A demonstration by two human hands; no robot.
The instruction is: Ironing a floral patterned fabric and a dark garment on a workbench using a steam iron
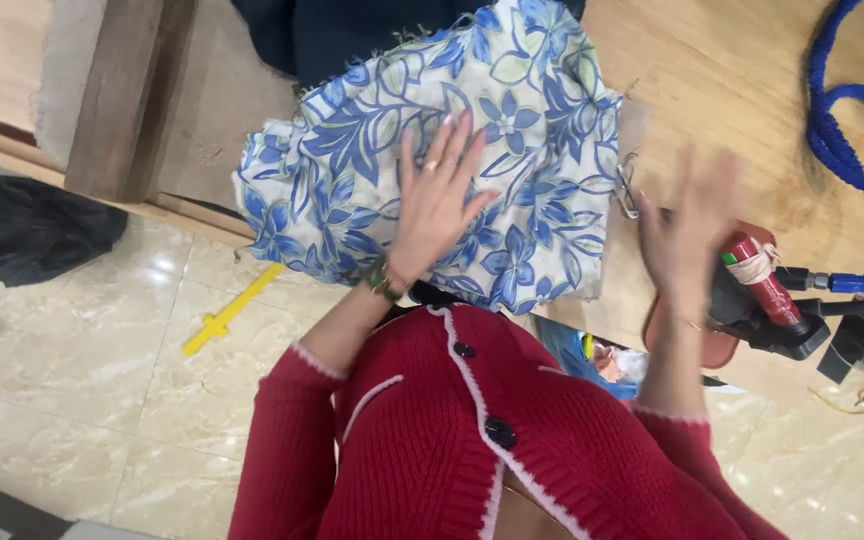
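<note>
**A:** Where was the folded floral cloth (432, 150), and what was being done to it?

**B:** It lay on the wooden table (712, 80), a blue-and-white leaf print, hanging a little over the table's near edge. The left hand (437, 195) was pressed flat on top of the cloth, fingers spread wide and straight, gripping nothing, just palm and pads bearing down. It read to me as the smoothing or flattening stage of handling the fabric.

**A:** And the other hand?

**B:** The right hand (687, 240) was off the cloth, just beyond its right edge and raised above the table. It was badly motion-blurred, so I could only say the fingers looked open and empty; I would not swear to more.

**A:** What else sat around the cloth?

**B:** Right of the cloth, past the raised hand, stood a red tool with a black grip (767, 290). Farther right again, a blue rope (842, 130) looped across the table. Below and left of the cloth, on the tiled floor, lay a yellow strip (227, 310), and farther left a black bag (37, 225).

**A:** What would the next move have called for?

**B:** In my judgement, bringing the free hand down onto the cloth's right side, flat and open like its partner, so the fabric stayed square to the table edge without sliding off.
</note>
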